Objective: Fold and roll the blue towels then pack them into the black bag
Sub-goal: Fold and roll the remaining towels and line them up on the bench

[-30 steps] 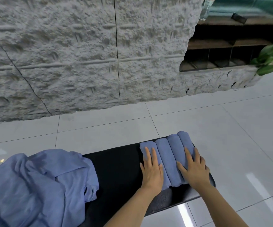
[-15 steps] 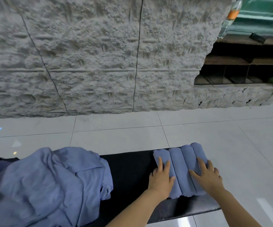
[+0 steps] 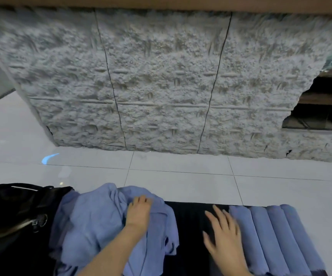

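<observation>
A crumpled pile of loose blue towels [image 3: 93,226] lies on the black bench [image 3: 191,222]. My left hand [image 3: 139,212] rests on the pile's upper right part, its fingers curled into the cloth. Several rolled blue towels [image 3: 276,238] lie side by side at the bench's right end. My right hand [image 3: 224,236] is spread flat and blurred over the bench, its fingers just at the left edge of the rolls, holding nothing. The black bag [image 3: 11,214] sits at the far left, beside the pile and partly under it.
A rough grey stone wall [image 3: 161,86] stands beyond a strip of pale tiled floor [image 3: 181,170]. A dark shelf recess [image 3: 324,108] opens in the wall at the right. The bench's far edge runs just past my hands.
The view swung left, bringing the black bag into sight. My left hand left the rolled towels and went to the loose pile. My right hand slid off the rolls to their left edge.
</observation>
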### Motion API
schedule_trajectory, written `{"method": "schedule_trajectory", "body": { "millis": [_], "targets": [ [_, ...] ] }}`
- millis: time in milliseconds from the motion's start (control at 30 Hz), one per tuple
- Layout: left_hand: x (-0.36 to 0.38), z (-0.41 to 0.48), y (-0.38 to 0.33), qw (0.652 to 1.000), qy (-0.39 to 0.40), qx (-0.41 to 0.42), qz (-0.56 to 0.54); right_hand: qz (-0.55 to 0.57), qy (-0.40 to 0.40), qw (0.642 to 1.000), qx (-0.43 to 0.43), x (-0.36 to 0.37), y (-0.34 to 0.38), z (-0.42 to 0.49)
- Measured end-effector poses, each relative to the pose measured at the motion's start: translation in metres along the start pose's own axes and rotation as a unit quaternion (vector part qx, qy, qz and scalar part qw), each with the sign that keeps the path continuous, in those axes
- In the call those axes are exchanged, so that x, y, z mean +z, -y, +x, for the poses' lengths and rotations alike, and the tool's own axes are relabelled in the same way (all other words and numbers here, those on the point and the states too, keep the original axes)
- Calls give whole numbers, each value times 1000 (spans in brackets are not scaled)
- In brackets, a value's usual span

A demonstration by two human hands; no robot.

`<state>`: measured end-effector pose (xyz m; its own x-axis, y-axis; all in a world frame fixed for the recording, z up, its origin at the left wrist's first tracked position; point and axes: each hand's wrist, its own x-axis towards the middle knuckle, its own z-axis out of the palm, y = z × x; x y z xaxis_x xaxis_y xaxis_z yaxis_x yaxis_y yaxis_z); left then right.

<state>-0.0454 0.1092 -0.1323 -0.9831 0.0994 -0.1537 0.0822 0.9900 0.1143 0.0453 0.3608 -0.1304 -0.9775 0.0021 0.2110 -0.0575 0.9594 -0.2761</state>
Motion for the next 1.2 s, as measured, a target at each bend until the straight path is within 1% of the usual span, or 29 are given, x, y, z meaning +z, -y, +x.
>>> {"method": "schedule_trajectory", "body": {
  "millis": [67,133,167,233,267,367,533,567,600,667,700,767,867,967,1067,1200],
  "targets": [
    [-9,6,5,999,39,-5,0,14,45,998,-43,11,28,-1],
    [-15,7,7,995,68,-47,-59,30,71,995,-64,11,48,4],
    [-17,7,8,991,72,-58,-100,35,70,995,-69,10,55,9],
    [-24,9,14,977,32,-48,-203,41,71,994,-67,3,71,24],
    [-30,9,17,968,24,-33,-247,45,73,994,-66,-4,80,32],
    [-72,-2,21,952,8,21,-306,91,107,989,-46,-30,118,62],
    [-143,-27,28,918,-56,62,-388,129,83,988,-14,-73,176,85],
    [-154,-32,31,912,-68,63,-401,157,78,985,4,-82,182,86],
    [-164,-38,33,907,-81,61,-408,207,70,975,25,-90,188,86],
    [-180,-50,37,909,-110,63,-398,316,65,945,48,-111,198,85],
    [-186,-55,38,915,-117,66,-380,347,70,934,52,-122,203,84],
    [-190,-65,40,935,-117,60,-329,374,91,921,54,-141,209,82],
    [-188,-79,45,967,-107,-9,-233,411,122,901,65,-163,211,75],
    [-187,-92,51,973,-102,-67,-195,418,148,895,57,-183,200,65],
    [-179,-96,60,975,-105,-100,-171,407,168,896,49,-199,185,58],
    [-165,-98,73,981,-92,-109,-133,417,142,895,74,-224,159,53]
  ]
}}
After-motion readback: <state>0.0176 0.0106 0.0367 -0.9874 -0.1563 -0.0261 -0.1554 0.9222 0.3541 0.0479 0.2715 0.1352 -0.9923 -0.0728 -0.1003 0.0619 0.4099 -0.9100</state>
